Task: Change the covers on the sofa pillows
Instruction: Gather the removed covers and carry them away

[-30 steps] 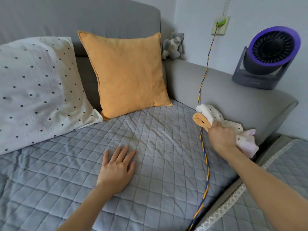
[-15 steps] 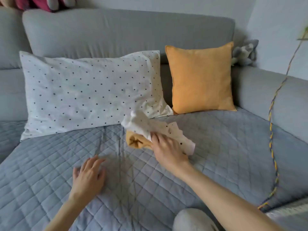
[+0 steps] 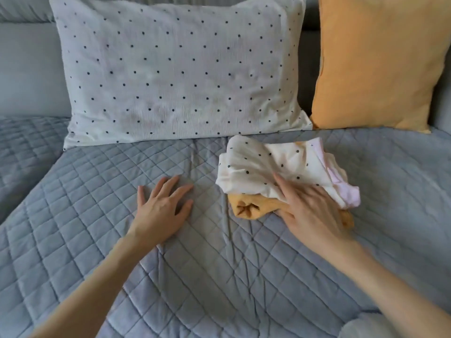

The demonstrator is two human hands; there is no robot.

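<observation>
A long white pillow with black dots (image 3: 180, 69) leans on the sofa back, and an orange square pillow (image 3: 380, 62) stands to its right. In front of them a bundle of folded covers (image 3: 263, 167) lies on the quilted seat: a white dotted one on top, an orange one (image 3: 251, 208) beneath, a pink one (image 3: 346, 189) at the right. My right hand (image 3: 310, 211) lies over the bundle's near side, its thumb tucked under the orange cloth. My left hand (image 3: 161, 211) rests flat on the quilt, fingers spread, left of the bundle.
A grey-blue quilted cover (image 3: 219, 276) spreads over the whole sofa seat. The grey sofa back (image 3: 26, 69) rises behind the pillows. A pale rounded shape (image 3: 366, 325), likely my knee, shows at the bottom right.
My right hand carried the bundle of covers from the sofa's right armrest to the seat in front of the pillows and set it down. The view turned left and moved closer.
</observation>
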